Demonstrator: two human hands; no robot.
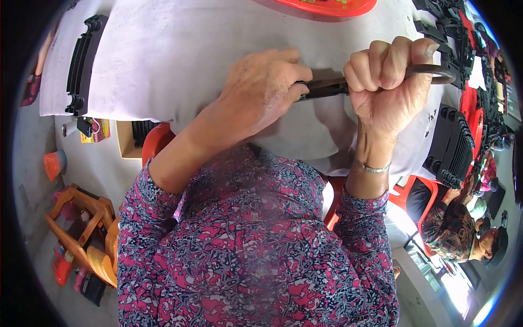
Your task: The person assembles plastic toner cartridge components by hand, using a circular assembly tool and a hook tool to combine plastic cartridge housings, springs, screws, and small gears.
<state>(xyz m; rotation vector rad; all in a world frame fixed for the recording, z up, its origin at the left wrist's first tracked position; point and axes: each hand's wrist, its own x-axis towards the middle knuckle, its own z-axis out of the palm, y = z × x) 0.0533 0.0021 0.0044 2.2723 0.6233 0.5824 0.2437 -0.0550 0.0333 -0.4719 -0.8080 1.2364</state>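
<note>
Above the table, my right hand (389, 82) is wrapped around a dark metal tool with a rounded loop handle (444, 72), which looks like scissors. The loop sticks out past my thumb, and the tool's narrow part points left toward my other hand. My left hand (264, 82) is closed, palm down, on a slim black part (321, 94) lying along the tool. Most of that part is hidden under my fingers, so its full shape cannot be made out. The two hands are a short way apart.
A white cloth covers the table (163, 60). On it are a black ribbed plastic piece (86, 64) at left, a red tray (332, 8) at the far edge, and stacked black pieces (451, 144) at right. A wooden chair (81, 234) stands lower left; another person (457, 229) sits at right.
</note>
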